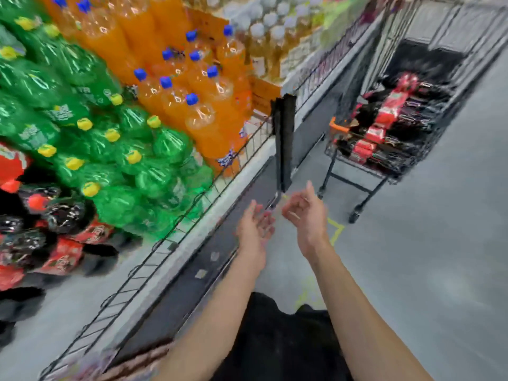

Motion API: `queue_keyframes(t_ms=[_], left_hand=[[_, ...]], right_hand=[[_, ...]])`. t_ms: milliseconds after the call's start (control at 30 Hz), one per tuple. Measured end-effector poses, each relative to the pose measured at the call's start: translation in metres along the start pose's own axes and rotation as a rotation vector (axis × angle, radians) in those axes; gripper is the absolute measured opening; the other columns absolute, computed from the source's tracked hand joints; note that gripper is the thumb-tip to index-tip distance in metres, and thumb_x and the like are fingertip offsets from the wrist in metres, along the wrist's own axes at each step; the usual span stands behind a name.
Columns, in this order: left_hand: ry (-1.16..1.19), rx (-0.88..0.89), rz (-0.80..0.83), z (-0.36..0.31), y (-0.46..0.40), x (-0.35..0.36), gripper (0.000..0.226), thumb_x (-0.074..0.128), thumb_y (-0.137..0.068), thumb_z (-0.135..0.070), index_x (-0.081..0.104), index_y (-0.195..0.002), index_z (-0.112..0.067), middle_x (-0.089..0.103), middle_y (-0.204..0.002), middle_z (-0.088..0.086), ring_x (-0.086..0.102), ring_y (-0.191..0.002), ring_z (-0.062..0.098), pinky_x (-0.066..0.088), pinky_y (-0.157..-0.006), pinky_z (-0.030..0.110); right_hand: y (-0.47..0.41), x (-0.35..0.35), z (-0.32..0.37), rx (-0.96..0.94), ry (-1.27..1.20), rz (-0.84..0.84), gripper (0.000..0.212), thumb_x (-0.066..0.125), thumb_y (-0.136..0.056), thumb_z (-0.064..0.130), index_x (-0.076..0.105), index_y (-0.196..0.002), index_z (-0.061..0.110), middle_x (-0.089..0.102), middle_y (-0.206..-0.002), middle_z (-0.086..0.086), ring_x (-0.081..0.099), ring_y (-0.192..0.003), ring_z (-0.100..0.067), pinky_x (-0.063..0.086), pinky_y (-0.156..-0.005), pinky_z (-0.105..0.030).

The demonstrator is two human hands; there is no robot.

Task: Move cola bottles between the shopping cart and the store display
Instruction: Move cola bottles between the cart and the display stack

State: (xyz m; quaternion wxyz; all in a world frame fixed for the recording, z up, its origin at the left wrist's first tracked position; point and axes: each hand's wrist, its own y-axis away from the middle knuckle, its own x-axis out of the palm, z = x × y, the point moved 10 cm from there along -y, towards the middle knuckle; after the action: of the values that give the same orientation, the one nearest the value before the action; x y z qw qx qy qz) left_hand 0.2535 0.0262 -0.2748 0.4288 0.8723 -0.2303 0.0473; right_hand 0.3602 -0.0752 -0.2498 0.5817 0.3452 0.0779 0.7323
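Hands are both empty, left hand (254, 225) and right hand (303, 213) with fingers loosely released over the floor. Cola bottles (384, 127) sit piled in the shopping cart (339, 158), well ahead. I'd step closer first, then grab one bottle by the body, not the cap.

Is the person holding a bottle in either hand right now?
No, the left hand and the right hand are both held out empty with loosely bent fingers, while the cola bottles lie in the shopping cart ahead.
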Motion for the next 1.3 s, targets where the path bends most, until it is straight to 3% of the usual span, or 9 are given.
queue_keyframes(t_ms=[300,567,767,933,1300], left_hand=[[-0.272,-0.072,0.233,0.084,-0.002,0.184,0.022,0.056,-0.106,-0.036,0.064,-0.095,-0.018,0.067,-0.077,-0.001,0.065,-0.070,0.014,0.049,-0.070,0.027],[-0.280,-0.148,0.264,0.144,-0.066,0.321,0.024,0.059,-0.103,-0.039,0.066,-0.098,-0.017,0.071,-0.077,-0.003,0.067,-0.071,0.014,0.049,-0.070,0.029],[-0.262,-0.163,0.228,0.145,-0.128,0.432,0.024,0.061,-0.102,-0.040,0.066,-0.093,-0.018,0.072,-0.070,-0.004,0.068,-0.069,0.014,0.049,-0.067,0.029],[-0.184,-0.185,0.203,0.131,-0.171,0.500,0.029,0.060,-0.102,-0.043,0.065,-0.103,-0.015,0.071,-0.084,0.003,0.066,-0.078,0.018,0.050,-0.070,0.030],[0.036,-0.256,0.053,0.115,-0.275,0.597,0.034,0.061,-0.100,-0.049,0.065,-0.102,-0.015,0.071,-0.092,0.004,0.066,-0.079,0.017,0.051,-0.069,0.028]], right_hand=[[-0.041,-0.168,0.101,-0.100,-0.166,-0.245,0.041,0.047,-0.106,0.042,0.062,-0.080,0.012,0.065,-0.061,-0.002,0.061,-0.062,-0.018,0.051,-0.066,-0.030],[-0.133,-0.262,0.178,-0.125,-0.077,-0.341,0.034,0.051,-0.105,0.036,0.063,-0.085,0.011,0.066,-0.066,-0.002,0.064,-0.063,-0.018,0.054,-0.068,-0.031],[-0.232,-0.289,0.265,-0.096,0.072,-0.312,0.035,0.051,-0.104,0.037,0.066,-0.089,0.010,0.068,-0.069,-0.003,0.066,-0.064,-0.017,0.056,-0.068,-0.032],[-0.302,-0.293,0.313,-0.053,0.096,-0.282,0.035,0.049,-0.105,0.038,0.065,-0.093,0.010,0.069,-0.074,-0.004,0.066,-0.067,-0.018,0.055,-0.064,-0.029],[-0.469,-0.293,0.373,0.160,0.243,-0.178,0.034,0.050,-0.106,0.037,0.065,-0.099,0.007,0.069,-0.080,-0.006,0.065,-0.082,-0.022,0.052,-0.092,-0.040]])
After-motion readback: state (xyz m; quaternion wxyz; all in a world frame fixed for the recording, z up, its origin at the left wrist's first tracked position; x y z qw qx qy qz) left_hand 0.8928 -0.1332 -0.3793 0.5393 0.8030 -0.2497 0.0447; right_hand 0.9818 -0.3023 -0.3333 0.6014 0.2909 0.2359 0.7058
